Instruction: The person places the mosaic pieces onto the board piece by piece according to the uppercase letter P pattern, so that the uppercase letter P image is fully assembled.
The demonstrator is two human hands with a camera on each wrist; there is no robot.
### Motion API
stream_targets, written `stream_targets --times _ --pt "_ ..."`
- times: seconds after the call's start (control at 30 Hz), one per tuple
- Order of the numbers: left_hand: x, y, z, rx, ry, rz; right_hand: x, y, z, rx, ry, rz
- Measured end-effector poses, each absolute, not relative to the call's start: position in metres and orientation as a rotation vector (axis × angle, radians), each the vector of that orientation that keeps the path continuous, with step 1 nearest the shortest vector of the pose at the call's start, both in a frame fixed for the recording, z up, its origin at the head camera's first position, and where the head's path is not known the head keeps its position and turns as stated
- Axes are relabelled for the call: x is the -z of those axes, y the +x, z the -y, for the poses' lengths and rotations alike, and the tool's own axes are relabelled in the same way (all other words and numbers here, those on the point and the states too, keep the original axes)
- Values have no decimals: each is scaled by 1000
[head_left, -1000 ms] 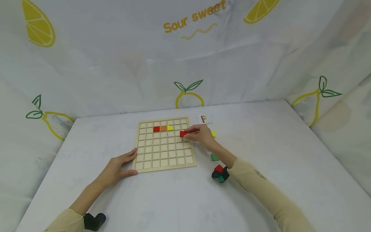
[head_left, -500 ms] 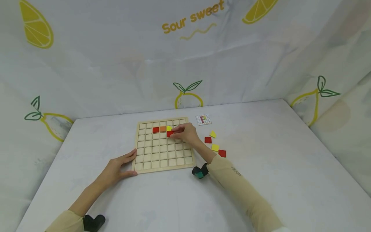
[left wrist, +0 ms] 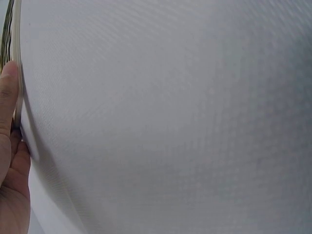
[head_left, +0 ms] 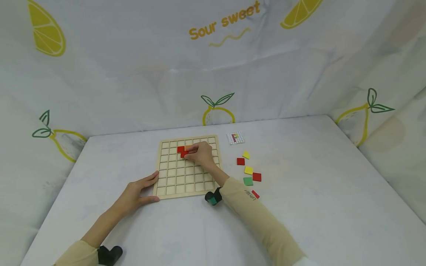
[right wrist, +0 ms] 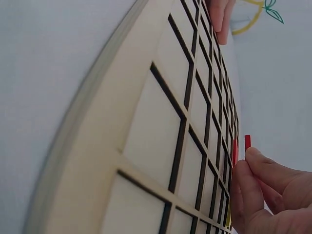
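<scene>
My right hand [head_left: 203, 154] pinches a red square tile [head_left: 183, 153] between thumb and fingers, low over the wooden grid board [head_left: 190, 195]. In the right wrist view the held tile [right wrist: 247, 140] is edge-on, above the grid. Just behind it in the head view lie a red tile [head_left: 180, 149] and an orange tile [head_left: 188, 147], side by side in the upper rows. A yellow piece [right wrist: 228, 214] on the board shows in the right wrist view; my hand hides it from the head camera. My left hand [head_left: 134, 193] touches the board's left edge, thumb by the near corner.
Right of the board lie loose tiles: a yellow rounded piece [head_left: 246, 154], red squares [head_left: 240, 161], a yellow one [head_left: 248, 170], a green one [head_left: 248, 181] and a red piece partly under the sleeve [head_left: 255, 194]. A small pattern card [head_left: 235, 138] lies behind them.
The right hand has carried the red tile leftward across the board, from its right columns to below the red and orange tiles. Loose tiles at the right are uncovered. The left hand stays put.
</scene>
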State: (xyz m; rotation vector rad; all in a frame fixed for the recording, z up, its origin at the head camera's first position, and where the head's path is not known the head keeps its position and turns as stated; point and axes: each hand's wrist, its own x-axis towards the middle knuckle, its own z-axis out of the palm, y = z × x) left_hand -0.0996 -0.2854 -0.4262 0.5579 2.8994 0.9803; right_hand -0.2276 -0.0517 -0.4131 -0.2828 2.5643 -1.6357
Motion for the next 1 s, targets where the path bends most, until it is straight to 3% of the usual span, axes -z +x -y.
stream_targets --times 1.0 --pt "422 -98 283 -966 570 -2916 408 -223 61 1599 -398 -2600"
